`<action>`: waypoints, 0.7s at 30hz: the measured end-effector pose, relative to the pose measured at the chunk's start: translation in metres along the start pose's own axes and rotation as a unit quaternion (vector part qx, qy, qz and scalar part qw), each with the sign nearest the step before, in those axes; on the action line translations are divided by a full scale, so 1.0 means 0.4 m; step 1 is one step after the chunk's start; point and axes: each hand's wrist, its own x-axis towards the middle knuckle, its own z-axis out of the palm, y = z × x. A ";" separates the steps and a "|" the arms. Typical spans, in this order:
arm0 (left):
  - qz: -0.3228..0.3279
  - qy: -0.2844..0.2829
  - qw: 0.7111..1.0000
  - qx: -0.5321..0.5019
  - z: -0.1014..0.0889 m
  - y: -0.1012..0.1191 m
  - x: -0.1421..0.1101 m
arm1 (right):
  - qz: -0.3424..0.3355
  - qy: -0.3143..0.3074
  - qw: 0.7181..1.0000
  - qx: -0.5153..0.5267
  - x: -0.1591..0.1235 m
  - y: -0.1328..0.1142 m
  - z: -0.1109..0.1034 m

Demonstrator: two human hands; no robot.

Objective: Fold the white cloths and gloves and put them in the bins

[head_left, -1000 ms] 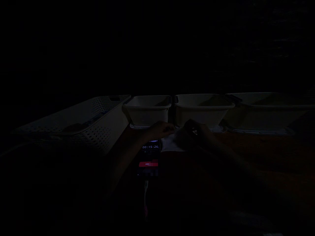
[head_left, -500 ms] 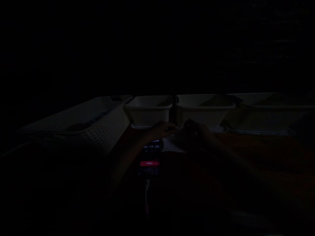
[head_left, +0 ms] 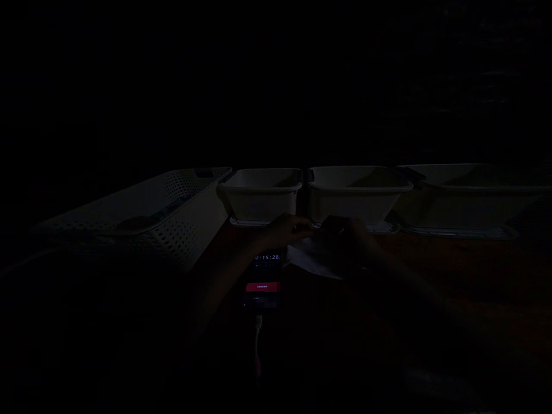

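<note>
Dimly lit as the counter [head_left: 431, 253] is, one relation shows: a thin white sheet [head_left: 308, 257], perhaps cloth or plastic, lies low between the two hands, on the near side of their fingertips. Its visible part runs crosswise, the longer way from left to right, and its near border slants so that the right end comes closer to the counter's near edge.

The right hand [head_left: 350, 236] is nearer in view, overlapping the sheet's right part; the left hand [head_left: 285, 228] is at its far left corner. The fingers of both hands are drawn in narrow and point towards each other, with a small gap between. Whether either one pinches the sheet, the dark does not let me tell.

Just left of the sheet lies a lit phone [head_left: 263, 286], its long axis running towards the near edge, a white cable [head_left: 257, 336] at its near end. Towards the far edge stand the left tub [head_left: 261, 202], middle tub [head_left: 353, 204] and right tub [head_left: 457, 210]; a perforated basket [head_left: 207, 227] stands towards the left edge.
</note>
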 end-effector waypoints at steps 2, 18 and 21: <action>-0.002 0.001 1.000 0.003 -0.001 -0.003 0.000 | 0.009 0.019 1.000 -0.011 -0.001 0.003 -0.004; -0.002 -0.004 0.996 0.092 -0.005 -0.048 0.000 | 0.026 0.066 0.997 -0.007 0.004 0.024 -0.032; -0.004 -0.006 0.996 0.086 -0.006 -0.042 -0.001 | 0.043 0.074 0.996 -0.024 0.003 0.019 -0.036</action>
